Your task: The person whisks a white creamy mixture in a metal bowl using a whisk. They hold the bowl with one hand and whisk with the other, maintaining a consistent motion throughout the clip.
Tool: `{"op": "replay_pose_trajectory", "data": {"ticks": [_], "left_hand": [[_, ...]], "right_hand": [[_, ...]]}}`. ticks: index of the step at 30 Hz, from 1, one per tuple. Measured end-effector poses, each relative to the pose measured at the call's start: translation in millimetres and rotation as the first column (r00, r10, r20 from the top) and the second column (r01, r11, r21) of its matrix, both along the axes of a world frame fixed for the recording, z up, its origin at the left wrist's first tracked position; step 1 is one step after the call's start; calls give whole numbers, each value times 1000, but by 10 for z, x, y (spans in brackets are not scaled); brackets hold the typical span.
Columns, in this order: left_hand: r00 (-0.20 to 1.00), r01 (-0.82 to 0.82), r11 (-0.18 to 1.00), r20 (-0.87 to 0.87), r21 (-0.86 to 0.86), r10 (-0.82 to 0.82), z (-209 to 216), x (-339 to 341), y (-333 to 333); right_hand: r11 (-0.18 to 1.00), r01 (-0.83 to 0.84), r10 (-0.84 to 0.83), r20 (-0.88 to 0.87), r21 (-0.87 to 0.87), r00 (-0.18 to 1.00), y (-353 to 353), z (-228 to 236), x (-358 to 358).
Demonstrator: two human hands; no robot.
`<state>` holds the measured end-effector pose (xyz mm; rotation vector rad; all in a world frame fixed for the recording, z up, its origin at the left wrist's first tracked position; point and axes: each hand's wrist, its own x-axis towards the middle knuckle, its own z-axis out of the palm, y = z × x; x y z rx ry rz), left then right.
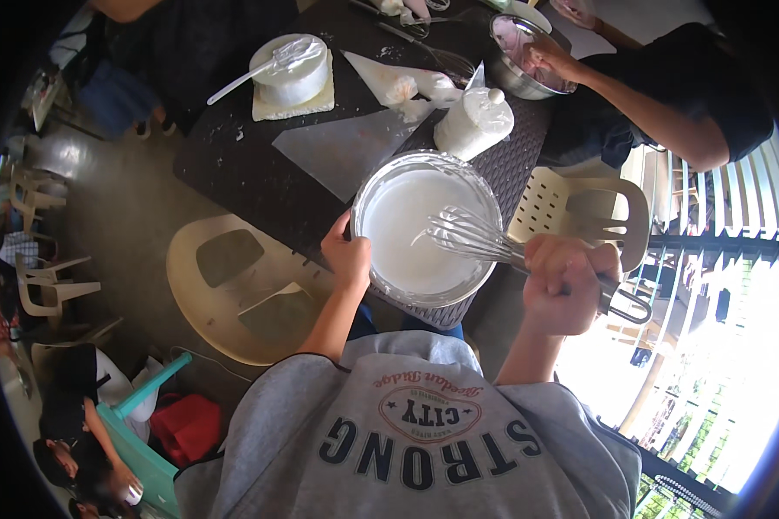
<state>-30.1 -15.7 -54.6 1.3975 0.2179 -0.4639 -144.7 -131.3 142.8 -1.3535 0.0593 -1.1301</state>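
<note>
A round bowl [428,298] with a pale, smeared rim sits at the near end of the dark table, holding a smooth white mixture [400,227]. My left hand [348,253] is closed on the bowl's left side, with the thumb over the rim. In my right hand [571,278] is the handle of a metal wire whisk [469,233]. The whisk tilts over the bowl's right rim, its wires above the mixture and a little white stuff at their tip. Whether the wires touch the mixture I cannot tell.
Beyond the bowl stand a white knobbed cylinder [474,125], a clear plastic sheet [342,154], a filled piping bag [394,80] and a white-coated round form [292,82] bearing a spatula. Another person works at a metal bowl [537,86]. Plastic chairs [190,294] flank the table.
</note>
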Motion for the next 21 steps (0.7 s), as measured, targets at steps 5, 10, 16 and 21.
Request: {"op": "replay_pose_trajectory", "data": {"ticks": [5, 10, 16, 21], "left_hand": [[1000, -10, 1000, -14, -20, 9, 31, -2, -7], [1000, -14, 999, -4, -35, 14, 0, 0, -5], [1000, -9, 999, 6, -48, 9, -7, 0, -12], [998, -8, 1000, 58, -15, 9, -60, 13, -4]], "right_hand": [[1000, -17, 16, 13, 12, 1000, -45, -24, -26], [1000, 6, -6, -3, 24, 1000, -47, -54, -17], [998, 49, -49, -4, 43, 999, -63, -106, -49], [996, 55, -56, 5, 75, 998, -53, -146, -56]]}}
